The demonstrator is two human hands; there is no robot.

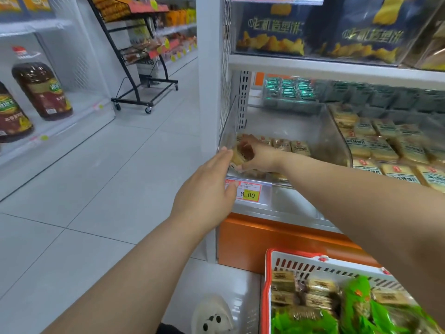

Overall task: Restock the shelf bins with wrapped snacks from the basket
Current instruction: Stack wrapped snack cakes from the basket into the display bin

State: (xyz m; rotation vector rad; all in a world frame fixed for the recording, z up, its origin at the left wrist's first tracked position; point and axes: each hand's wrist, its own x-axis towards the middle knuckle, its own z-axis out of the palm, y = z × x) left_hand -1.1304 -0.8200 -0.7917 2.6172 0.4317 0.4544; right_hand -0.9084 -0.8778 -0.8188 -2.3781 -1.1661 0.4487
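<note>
Shop-aisle shelving: inside the clear plastic bin [337,131], the right hand [258,156] grips tan wrapped snacks [240,154] and should lay them flat beside the row, while the open left hand [207,196] steadies the bin's front.

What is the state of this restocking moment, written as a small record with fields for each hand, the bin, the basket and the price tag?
right hand: the right hand reaches into the clear bin, fingers curled round a wrapped snack
left hand: the left hand, fingers straight, at the bin's front left corner, holding nothing
clear bin: the clear bin is partly filled, with a row of wrapped snacks along the bottom
basket: the red and white basket on the floor holds tan and green wrapped snacks
price tag: the price tag on the shelf edge reads 8.00
</note>
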